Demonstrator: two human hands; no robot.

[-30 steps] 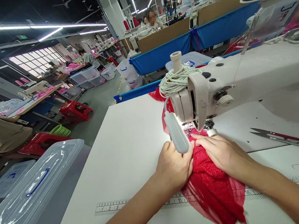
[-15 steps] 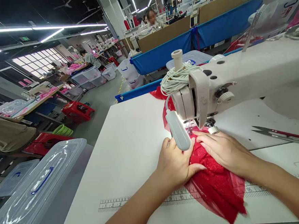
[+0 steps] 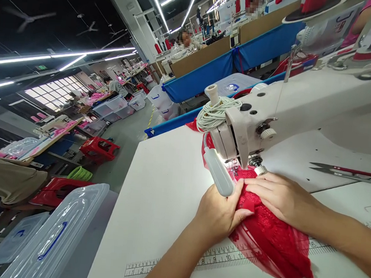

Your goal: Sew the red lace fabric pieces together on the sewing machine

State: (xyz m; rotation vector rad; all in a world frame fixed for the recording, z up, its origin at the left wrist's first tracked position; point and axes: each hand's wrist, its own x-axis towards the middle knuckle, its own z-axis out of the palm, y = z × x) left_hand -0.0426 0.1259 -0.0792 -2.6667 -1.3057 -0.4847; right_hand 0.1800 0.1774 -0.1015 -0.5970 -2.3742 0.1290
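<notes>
A piece of red lace and sheer fabric (image 3: 273, 242) lies under the needle area of a white sewing machine (image 3: 236, 142), and its loose end spreads over the table towards me. My left hand (image 3: 216, 213) grips the fabric's left edge between thumb and forefinger, with its other fingers partly hidden by a grey lamp (image 3: 219, 173). On the right side of the lace, my right hand (image 3: 283, 198) rests flat, fingers stretched out towards the presser foot (image 3: 234, 168). Both hands are close together, just in front of the foot.
Thread snips (image 3: 345, 170) lie on the machine bed at the right. A printed ruler (image 3: 215, 259) runs along the white table (image 3: 156, 188). A lidded plastic box (image 3: 61, 227) stands left of the table. Beyond are red stools (image 3: 99, 147) and other people at sewing machines.
My view has tilted, so the scene sits lower in the picture. My left fingers have slipped further behind the lamp, and a fold of fabric now shows between its thumb and forefinger.
</notes>
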